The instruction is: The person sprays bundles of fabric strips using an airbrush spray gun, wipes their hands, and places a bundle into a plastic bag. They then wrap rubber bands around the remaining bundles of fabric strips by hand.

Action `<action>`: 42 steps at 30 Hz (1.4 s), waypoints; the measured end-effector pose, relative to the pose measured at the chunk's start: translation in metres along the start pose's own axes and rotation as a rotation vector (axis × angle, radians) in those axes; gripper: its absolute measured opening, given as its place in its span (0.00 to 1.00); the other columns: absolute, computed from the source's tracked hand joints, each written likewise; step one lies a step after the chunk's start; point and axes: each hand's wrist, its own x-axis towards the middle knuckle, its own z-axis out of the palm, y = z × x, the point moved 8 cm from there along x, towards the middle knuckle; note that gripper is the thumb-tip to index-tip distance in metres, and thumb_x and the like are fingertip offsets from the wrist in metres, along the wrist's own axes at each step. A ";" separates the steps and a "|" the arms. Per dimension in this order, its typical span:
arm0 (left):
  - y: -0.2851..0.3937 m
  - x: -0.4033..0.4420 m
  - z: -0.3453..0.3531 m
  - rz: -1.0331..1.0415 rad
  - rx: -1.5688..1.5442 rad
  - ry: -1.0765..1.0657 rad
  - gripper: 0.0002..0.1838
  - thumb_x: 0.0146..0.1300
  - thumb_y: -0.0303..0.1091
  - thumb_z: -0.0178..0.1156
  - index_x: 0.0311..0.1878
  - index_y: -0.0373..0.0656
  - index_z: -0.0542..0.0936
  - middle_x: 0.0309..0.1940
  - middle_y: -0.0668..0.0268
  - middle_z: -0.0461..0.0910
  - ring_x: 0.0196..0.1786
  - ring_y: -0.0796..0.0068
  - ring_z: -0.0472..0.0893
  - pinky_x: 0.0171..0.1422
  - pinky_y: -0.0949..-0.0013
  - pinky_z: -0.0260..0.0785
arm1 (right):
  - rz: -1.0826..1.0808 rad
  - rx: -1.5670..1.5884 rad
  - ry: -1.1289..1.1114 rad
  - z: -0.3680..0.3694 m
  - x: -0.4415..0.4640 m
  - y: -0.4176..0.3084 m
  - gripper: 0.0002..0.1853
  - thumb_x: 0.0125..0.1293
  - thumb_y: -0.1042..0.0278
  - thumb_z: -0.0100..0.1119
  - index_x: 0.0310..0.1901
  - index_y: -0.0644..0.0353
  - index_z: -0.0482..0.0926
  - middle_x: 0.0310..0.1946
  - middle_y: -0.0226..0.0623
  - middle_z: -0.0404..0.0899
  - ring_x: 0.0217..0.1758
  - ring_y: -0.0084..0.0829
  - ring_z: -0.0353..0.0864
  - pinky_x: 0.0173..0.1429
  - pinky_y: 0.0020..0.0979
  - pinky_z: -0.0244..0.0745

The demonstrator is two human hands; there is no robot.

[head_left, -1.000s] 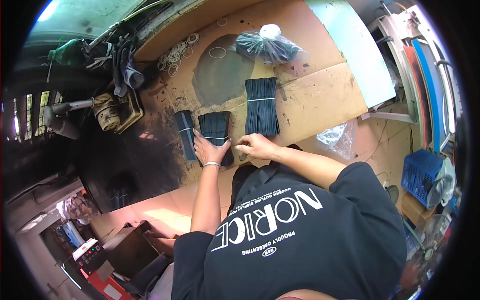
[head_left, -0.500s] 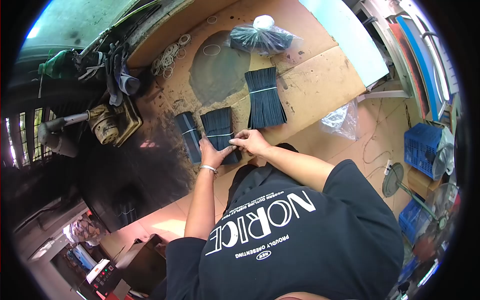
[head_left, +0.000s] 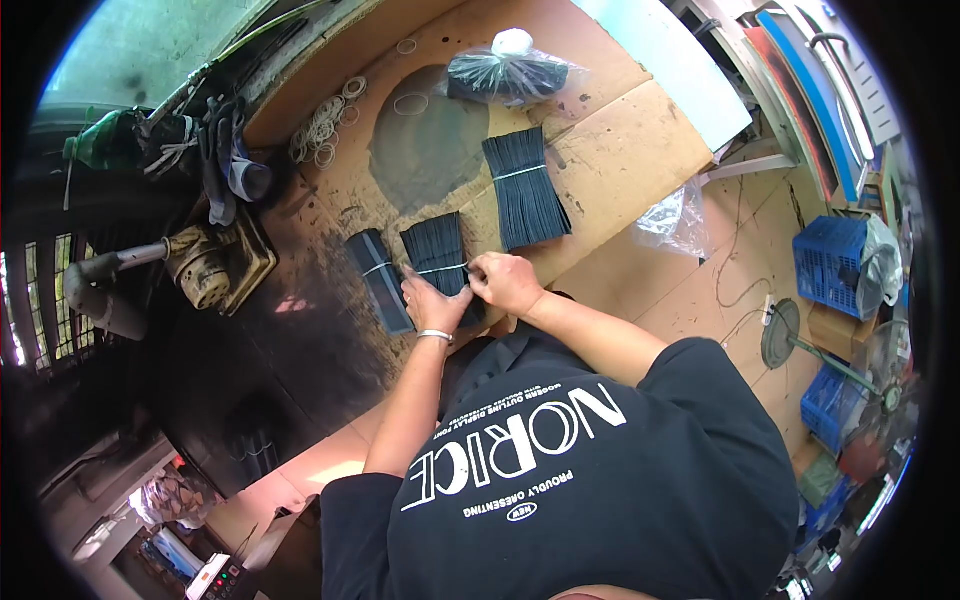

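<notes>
Middle bundle (head_left: 432, 238): dark thin strips, lying on the cardboard-covered surface (head_left: 625, 165), crossed by a pale band (head_left: 440, 268).
Left hand (head_left: 436, 302): over the near part of the middle bundle, fingers along its left side and thumb at its right, clasping it.
Right hand (head_left: 508, 284): at the right edge of the middle bundle, fingers bent and pinched together by the band's end; too small to tell whether the band is between them.
Left bundle (head_left: 385, 292): just left of the middle bundle, narrower, also banded.
Right bundle (head_left: 528, 205): to the right of the middle bundle, wider, banded, fanned at the near end.
Loose rings (head_left: 323, 128): pale, heaped beyond and left of the middle bundle.
Knotted bag (head_left: 505, 80): clear plastic around dark contents, well beyond the middle bundle.
Blue crate (head_left: 830, 262): far right of the middle bundle.
</notes>
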 end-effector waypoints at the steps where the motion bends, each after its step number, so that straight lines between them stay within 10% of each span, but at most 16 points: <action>1: 0.001 0.001 0.002 -0.007 0.015 0.018 0.63 0.38 0.53 0.76 0.70 0.29 0.50 0.58 0.42 0.66 0.60 0.44 0.70 0.63 0.52 0.65 | 0.023 -0.060 0.037 -0.003 0.001 -0.005 0.13 0.56 0.64 0.59 0.40 0.63 0.80 0.32 0.48 0.82 0.36 0.47 0.82 0.41 0.42 0.78; 9: 0.002 -0.001 0.002 -0.016 -0.021 0.112 0.57 0.38 0.53 0.74 0.66 0.29 0.58 0.57 0.42 0.67 0.60 0.45 0.71 0.63 0.54 0.65 | 0.150 -0.186 -0.147 0.027 0.022 0.011 0.09 0.59 0.68 0.51 0.33 0.63 0.79 0.31 0.49 0.81 0.37 0.51 0.82 0.41 0.47 0.77; 13: -0.012 0.016 -0.005 -0.003 -0.284 0.046 0.54 0.39 0.49 0.74 0.65 0.27 0.60 0.57 0.42 0.70 0.60 0.48 0.73 0.65 0.58 0.65 | -0.047 0.148 0.224 -0.004 0.009 0.001 0.10 0.63 0.71 0.56 0.42 0.65 0.81 0.35 0.46 0.84 0.37 0.42 0.84 0.42 0.38 0.77; 17: -0.038 0.024 0.007 -0.030 -0.614 -0.014 0.52 0.39 0.42 0.75 0.65 0.23 0.61 0.51 0.46 0.77 0.54 0.57 0.78 0.60 0.65 0.69 | 0.225 1.003 0.021 0.019 0.013 0.011 0.08 0.69 0.74 0.54 0.42 0.69 0.81 0.34 0.24 0.81 0.38 0.16 0.77 0.41 0.22 0.74; 20: -0.041 0.023 0.013 -0.067 -0.792 -0.041 0.50 0.41 0.39 0.74 0.64 0.22 0.61 0.52 0.49 0.77 0.53 0.63 0.78 0.60 0.67 0.69 | 0.465 1.365 -0.089 0.046 0.008 0.017 0.10 0.67 0.70 0.58 0.45 0.68 0.79 0.35 0.26 0.81 0.37 0.17 0.78 0.41 0.23 0.75; 26: -0.026 0.011 0.003 -0.078 -0.834 -0.032 0.51 0.45 0.34 0.71 0.68 0.22 0.55 0.55 0.50 0.74 0.52 0.66 0.78 0.56 0.68 0.71 | 0.348 0.339 0.017 0.013 0.011 0.033 0.15 0.62 0.74 0.54 0.49 0.69 0.73 0.36 0.43 0.81 0.37 0.35 0.82 0.46 0.31 0.76; 30: -0.003 0.014 -0.004 0.010 -0.309 0.187 0.57 0.40 0.46 0.75 0.68 0.23 0.55 0.57 0.41 0.71 0.60 0.52 0.74 0.65 0.60 0.66 | 0.027 0.387 0.185 -0.039 -0.004 -0.003 0.12 0.58 0.81 0.48 0.44 0.65 0.76 0.41 0.48 0.77 0.46 0.45 0.79 0.51 0.37 0.75; 32: 0.027 0.016 0.004 0.066 -0.324 -0.031 0.57 0.38 0.49 0.75 0.67 0.23 0.57 0.63 0.36 0.63 0.67 0.43 0.65 0.71 0.56 0.57 | -0.120 0.387 0.333 -0.071 -0.007 -0.023 0.13 0.57 0.86 0.47 0.42 0.65 0.77 0.41 0.45 0.77 0.45 0.44 0.80 0.51 0.36 0.75; 36: 0.035 0.015 -0.029 0.307 0.061 0.247 0.59 0.40 0.56 0.73 0.69 0.29 0.56 0.67 0.40 0.59 0.72 0.46 0.57 0.76 0.53 0.46 | -0.206 0.414 0.253 -0.082 -0.003 -0.030 0.11 0.56 0.86 0.51 0.39 0.64 0.78 0.37 0.43 0.78 0.40 0.41 0.81 0.45 0.33 0.77; 42: -0.043 0.026 -0.051 -0.200 -0.022 0.273 0.63 0.38 0.53 0.77 0.71 0.32 0.50 0.62 0.41 0.64 0.63 0.44 0.67 0.68 0.55 0.59 | -0.178 0.447 -0.169 -0.015 -0.011 -0.046 0.07 0.58 0.78 0.52 0.36 0.64 0.79 0.34 0.42 0.80 0.38 0.42 0.81 0.43 0.36 0.76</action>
